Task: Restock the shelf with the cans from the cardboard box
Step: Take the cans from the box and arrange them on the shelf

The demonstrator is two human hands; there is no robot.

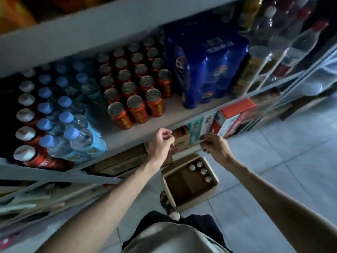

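Several red cans (pixel 135 92) stand in rows on the grey shelf (pixel 175 114). On the tiled floor below, an open cardboard box (pixel 189 181) holds several cans (pixel 200 170) along its right wall. My left hand (pixel 160 143) hovers just in front of the shelf edge, fingers loosely curled and holding nothing. My right hand (pixel 213 144) hangs beside it at the same height, fingers also loosely curled and empty. Both hands are above the box, apart from the cans.
Blue-capped water bottles (pixel 69 121) and red-labelled bottles (pixel 27 134) fill the shelf's left side. A blue shrink-wrapped pack of cans (pixel 206 70) stands to the right of the red cans. Cartons (pixel 231 117) sit on the lower shelf. My sandalled foot (pixel 166 201) touches the box.
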